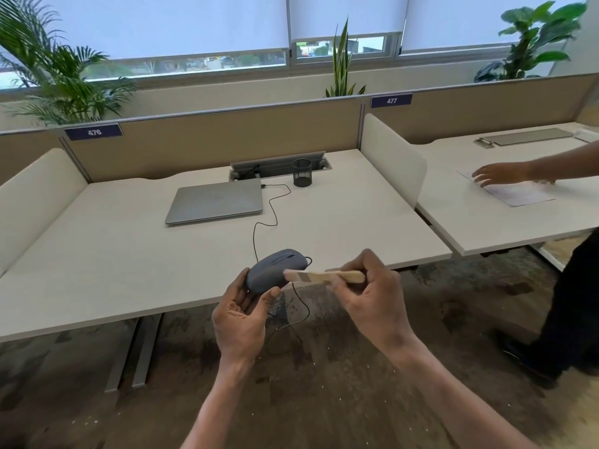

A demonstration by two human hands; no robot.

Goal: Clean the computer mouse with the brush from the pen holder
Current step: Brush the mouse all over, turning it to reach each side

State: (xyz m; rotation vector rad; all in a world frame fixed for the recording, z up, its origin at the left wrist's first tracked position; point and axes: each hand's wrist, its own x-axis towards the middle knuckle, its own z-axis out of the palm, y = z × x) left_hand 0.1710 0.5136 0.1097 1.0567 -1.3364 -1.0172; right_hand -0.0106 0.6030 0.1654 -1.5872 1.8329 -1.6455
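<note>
Cradling the grey computer mouse above the worktop edge, the left hand curls thumb and fingers round its rear. The right hand pinches a pale wooden brush, its tip just beside the left thumb, against the mouse's side. The mouse looks light, rigid and smooth; gripping its flanks seems safest. Its cable trails past a laptop toward the mesh pen holder, well beyond both hands.
</note>
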